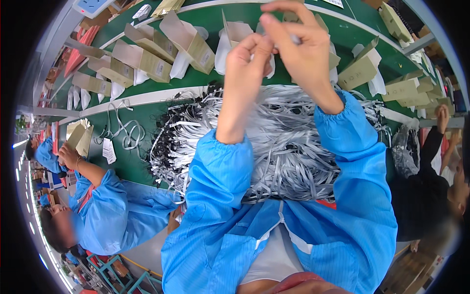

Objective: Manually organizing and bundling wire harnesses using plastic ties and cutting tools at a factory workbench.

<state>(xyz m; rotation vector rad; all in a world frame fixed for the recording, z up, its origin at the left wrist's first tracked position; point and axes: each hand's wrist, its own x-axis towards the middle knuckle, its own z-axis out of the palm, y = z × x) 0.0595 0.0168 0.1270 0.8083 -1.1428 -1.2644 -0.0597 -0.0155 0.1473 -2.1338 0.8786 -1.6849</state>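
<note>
Both my hands are raised side by side over the far edge of the lanyard heap, in front of the open boxes. My left hand [247, 66] is closed, thumb and fingers pinched together; what it holds, if anything, cannot be made out. Close against it, my right hand [307, 54] has bent fingers smeared by motion, with a small pale patch among them that I cannot name. Below my wrists lies a thick heap of grey-white lanyards [293, 142] with black ends. An open beige box [237, 33] with a white bag stands behind my left hand.
More open beige boxes [188, 41] with white bags line the green shelf, continuing right with another box [360, 71]. Loose lanyards [129, 132] and a white label [108, 151] lie left on the table. A co-worker in blue [105, 210] sits left, another person in black [423, 196] right.
</note>
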